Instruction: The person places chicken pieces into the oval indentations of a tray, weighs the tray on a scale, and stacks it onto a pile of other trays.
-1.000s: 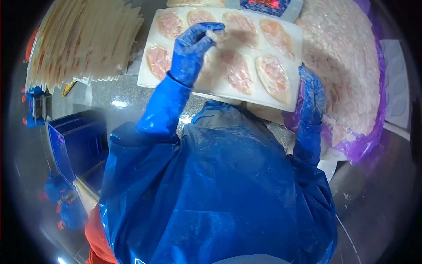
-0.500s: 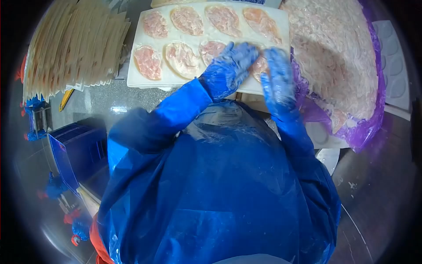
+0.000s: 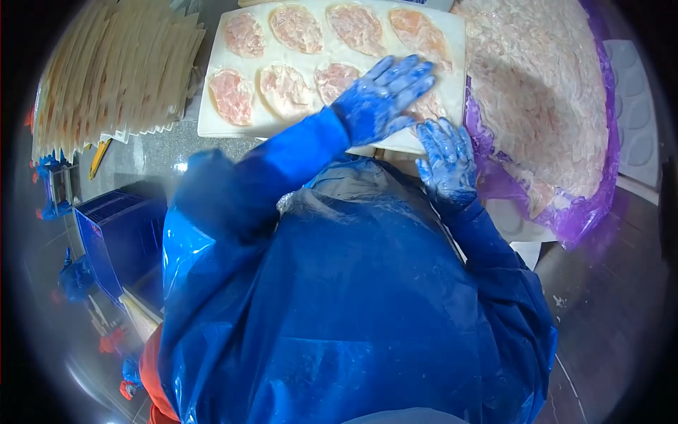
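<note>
A white moulded tray (image 3: 265,63) lies in front of me, its oval hollows filled with flat pieces of raw pale pink meat (image 3: 296,30). Blue-gloved and smeared with pale residue, my left hand (image 3: 385,99) is spread flat over the tray's lower right part, palm down. It partly covers the meat piece in the near right corner (image 3: 429,106). My right hand (image 3: 448,159), gloved alike, is at the tray's near right edge, its fingers extended and holding nothing. Whether either palm presses on the meat cannot be seen.
To the right, a large heap of raw meat (image 3: 544,92) lies on purple plastic film (image 3: 583,219). More white moulded trays (image 3: 635,106) stand beyond it. At left is a stack of thin trays (image 3: 116,78), with a blue crate (image 3: 120,240) below. Other people in blue work at far left.
My right hand has drawn back toward me from the corner meat piece to the tray's edge. My left hand has moved slightly right, with its fingers more spread.
</note>
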Tool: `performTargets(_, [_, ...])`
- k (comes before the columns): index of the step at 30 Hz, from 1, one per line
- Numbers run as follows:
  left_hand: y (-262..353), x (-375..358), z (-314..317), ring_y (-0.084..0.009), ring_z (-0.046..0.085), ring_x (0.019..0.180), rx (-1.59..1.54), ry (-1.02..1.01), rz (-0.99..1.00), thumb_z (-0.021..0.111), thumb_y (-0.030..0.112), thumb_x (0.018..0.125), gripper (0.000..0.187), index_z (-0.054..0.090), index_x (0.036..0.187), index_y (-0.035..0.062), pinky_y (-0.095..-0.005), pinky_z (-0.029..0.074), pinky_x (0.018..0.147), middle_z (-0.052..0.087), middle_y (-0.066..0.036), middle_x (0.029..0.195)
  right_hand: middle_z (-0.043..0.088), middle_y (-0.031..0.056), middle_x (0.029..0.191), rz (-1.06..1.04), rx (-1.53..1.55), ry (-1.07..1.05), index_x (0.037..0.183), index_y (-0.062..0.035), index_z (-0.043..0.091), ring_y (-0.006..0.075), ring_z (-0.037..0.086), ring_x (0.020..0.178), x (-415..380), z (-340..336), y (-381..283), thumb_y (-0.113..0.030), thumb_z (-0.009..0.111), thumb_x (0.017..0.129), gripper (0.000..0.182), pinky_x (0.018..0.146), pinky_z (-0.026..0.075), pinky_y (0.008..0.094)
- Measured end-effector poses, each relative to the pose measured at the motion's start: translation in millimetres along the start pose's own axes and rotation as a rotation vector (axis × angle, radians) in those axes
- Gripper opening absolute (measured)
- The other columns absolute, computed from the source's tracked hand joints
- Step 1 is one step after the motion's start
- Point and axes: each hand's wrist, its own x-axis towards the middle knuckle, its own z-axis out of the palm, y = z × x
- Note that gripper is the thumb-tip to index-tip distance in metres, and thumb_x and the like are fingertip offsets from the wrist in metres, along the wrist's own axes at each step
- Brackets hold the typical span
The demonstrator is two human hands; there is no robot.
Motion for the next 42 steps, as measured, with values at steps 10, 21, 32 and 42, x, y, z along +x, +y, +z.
performTargets(10, [19.2,-17.6,-7.9,-0.0312,0.02,0.149,-0.018,0.085,-0.143,0.056,0.042,0.095,0.073,0.028,0.154,0.01,-0.0471,0.014,0.122,0.025,-0.015,0.16,0.042,0.015,0.149,0.149,0.084,0.094,0.146,-0.0076,0.043,0.0352,0.036,0.139,-4.4,-1.7,12.4,-0.032,0.062,0.085,0.068,0.117,0.027,0.0485])
performTargets(21, [48.4,-44.5,-7.9,-0.0342,0.02,0.149,-0.134,-0.125,-0.155,0.06,0.046,0.088,0.083,0.028,0.153,0.0059,-0.0519,0.015,0.12,0.025,-0.017,0.159,0.044,0.0192,0.147,0.054,0.066,-0.007,0.144,-0.0043,0.046,0.0383,0.039,0.137,4.6,-10.4,2.7,-0.036,0.059,0.087,0.066,0.115,0.028,0.0504])
performTargets(32, [47.4,-54.7,-10.5,-0.0398,0.022,0.147,-0.211,0.048,-0.294,0.062,0.043,0.088,0.084,0.028,0.152,0.0002,-0.0541,0.015,0.119,0.026,-0.024,0.157,0.037,0.018,0.153,-0.186,-0.034,-0.047,0.148,-0.003,0.039,0.035,0.033,0.142,75.8,-12.5,30.6,-0.037,0.064,0.088,0.074,0.118,0.025,0.0487])
performTargets(42, [8.4,-75.8,-31.4,-0.0414,0.02,0.148,-0.102,0.309,-0.594,0.062,0.039,0.09,0.081,0.027,0.153,0.002,-0.0557,0.013,0.118,0.025,-0.023,0.158,0.031,0.0207,0.155,-0.279,-0.094,0.058,0.152,-0.0064,0.031,0.0409,0.031,0.141,179.0,31.6,96.6,-0.032,0.061,0.091,0.072,0.116,0.024,0.0517])
